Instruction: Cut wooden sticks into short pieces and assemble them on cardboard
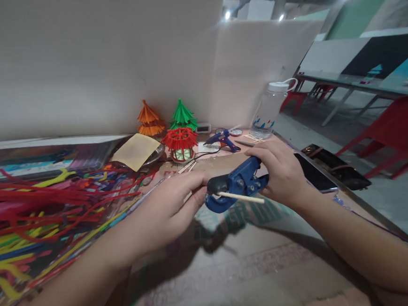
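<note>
My right hand (279, 166) is wrapped around the handles of a blue hand cutter (236, 181) with a dark jaw, held above the table. A thin pale wooden stick (244, 198) lies across the cutter's jaws and sticks out to the right. At the jaw end, my left hand (178, 204) is closed with thumb and fingers pinched together, in line with the stick; its end there is hidden by the fingers and the jaw. Behind the hands stands a small round model with a red fringed roof (180, 143).
Green (182, 113) and orange (148, 117) fringed cones stand behind. A blue glue gun (224, 138), a clear water bottle (265, 113) and a phone (317, 174) are farther right. Coloured pipe cleaners (25, 219) crowd the left side. A yellow sheet (135, 151) lies on a dish.
</note>
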### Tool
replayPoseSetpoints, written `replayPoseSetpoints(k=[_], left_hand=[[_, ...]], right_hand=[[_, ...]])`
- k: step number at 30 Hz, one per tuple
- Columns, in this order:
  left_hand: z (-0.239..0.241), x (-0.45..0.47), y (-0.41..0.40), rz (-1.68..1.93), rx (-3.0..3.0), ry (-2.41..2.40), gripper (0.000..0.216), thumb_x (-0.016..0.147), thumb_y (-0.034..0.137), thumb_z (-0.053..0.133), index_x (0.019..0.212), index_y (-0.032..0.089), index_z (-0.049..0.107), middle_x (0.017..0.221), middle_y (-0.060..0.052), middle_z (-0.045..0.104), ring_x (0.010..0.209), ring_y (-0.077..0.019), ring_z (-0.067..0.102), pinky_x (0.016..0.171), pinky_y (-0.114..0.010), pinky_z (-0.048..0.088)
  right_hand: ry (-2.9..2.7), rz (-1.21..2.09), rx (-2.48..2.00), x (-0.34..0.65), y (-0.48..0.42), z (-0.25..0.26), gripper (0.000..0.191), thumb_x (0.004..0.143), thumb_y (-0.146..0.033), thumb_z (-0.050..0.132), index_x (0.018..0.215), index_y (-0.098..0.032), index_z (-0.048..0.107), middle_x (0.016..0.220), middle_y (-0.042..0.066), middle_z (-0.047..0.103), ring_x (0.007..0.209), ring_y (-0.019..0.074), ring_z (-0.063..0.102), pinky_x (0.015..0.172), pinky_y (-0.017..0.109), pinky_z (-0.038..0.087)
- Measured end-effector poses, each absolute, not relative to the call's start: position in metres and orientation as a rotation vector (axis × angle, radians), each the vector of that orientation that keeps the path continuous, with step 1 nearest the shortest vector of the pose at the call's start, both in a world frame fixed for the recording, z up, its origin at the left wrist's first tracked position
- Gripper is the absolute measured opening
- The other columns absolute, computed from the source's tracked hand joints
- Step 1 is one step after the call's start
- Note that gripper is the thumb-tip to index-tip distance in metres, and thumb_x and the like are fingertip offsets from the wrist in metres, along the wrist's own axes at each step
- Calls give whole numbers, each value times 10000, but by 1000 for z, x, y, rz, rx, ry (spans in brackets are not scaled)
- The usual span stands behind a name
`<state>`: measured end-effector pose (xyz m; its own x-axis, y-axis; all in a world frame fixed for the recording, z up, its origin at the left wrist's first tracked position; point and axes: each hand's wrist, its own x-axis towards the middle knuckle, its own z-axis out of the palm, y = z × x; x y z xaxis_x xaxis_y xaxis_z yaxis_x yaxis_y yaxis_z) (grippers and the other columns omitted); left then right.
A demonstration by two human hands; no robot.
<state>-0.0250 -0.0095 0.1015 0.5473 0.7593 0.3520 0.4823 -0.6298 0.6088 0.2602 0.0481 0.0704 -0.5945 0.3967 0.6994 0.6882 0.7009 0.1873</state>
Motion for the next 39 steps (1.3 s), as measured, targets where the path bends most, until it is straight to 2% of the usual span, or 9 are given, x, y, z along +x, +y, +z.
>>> replayPoseSetpoints(k=[4,9,16,23,32,39], left_hand=[[105,-25,-12,863,2393,906,259,1020,247,432,845,214,620,799,-9,679,726,-156,623,660,-235,454],[108,-29,-13,789,2419,817,199,1026,243,489,989,241,684,889,-9,722,806,-150,655,745,-217,474],[110,-28,-16,790,2474,708,164,1012,172,520,963,213,671,891,-6,717,880,-134,659,798,-200,465],[110,-27,-17,828,2532,695,158,1006,141,529,943,196,663,886,7,717,883,-105,650,748,-157,441],[110,-26,-15,785,2540,669,194,985,107,522,866,174,659,837,6,719,756,-97,629,692,-164,432],[108,-27,-14,790,2530,641,189,981,102,517,892,182,663,859,-2,722,774,-102,635,698,-169,434]], right_hand=[[-2185,-733,-773,262,42,75,425,859,-273,645,1248,-240,477,1089,116,646,1035,319,618,893,478,480],[-2102,-861,-750,264,35,83,352,888,-252,638,1215,-274,510,996,80,657,919,279,620,831,444,473],[-1974,-975,-620,266,39,82,283,904,-408,686,1119,-242,606,916,57,671,892,248,642,864,429,479],[-1914,-1070,-576,265,40,87,290,894,-456,712,1044,-225,623,846,37,649,820,210,619,822,392,471],[-1887,-1130,-595,266,38,86,350,864,-561,718,1003,-252,632,832,22,620,829,204,586,788,380,434],[-1877,-1140,-506,264,40,89,382,818,-525,781,1002,-230,623,803,15,612,786,192,581,783,371,452]])
